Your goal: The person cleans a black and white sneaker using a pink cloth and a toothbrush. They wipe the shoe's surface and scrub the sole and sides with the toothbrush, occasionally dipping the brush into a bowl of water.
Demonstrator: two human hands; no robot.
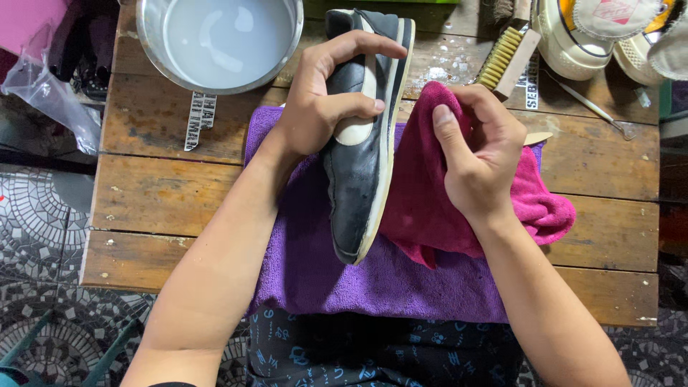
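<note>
Nearest us, a purple towel (315, 279) covers the wooden desk (158, 208). Above it, our left hand (319, 107) closes around a black shoe (362, 172) tipped on its side, while our right hand (476, 154) presses a bunched pink cloth (423, 208) against its sole. Farther back sit a metal bowl (218, 43) and a brush (509, 57).

The shoe (358, 172) looks like smooth black leather with a soft shine and a pale rubber edge. The pink cloth (423, 193) is soft and fuzzy. The purple towel (322, 279) under it is fluffy and matt. The table (165, 193) is rough old wood with white spots. The bowl (218, 43) is shiny metal. The brush (509, 57) has a wood back and stiff yellow hairs.
</note>
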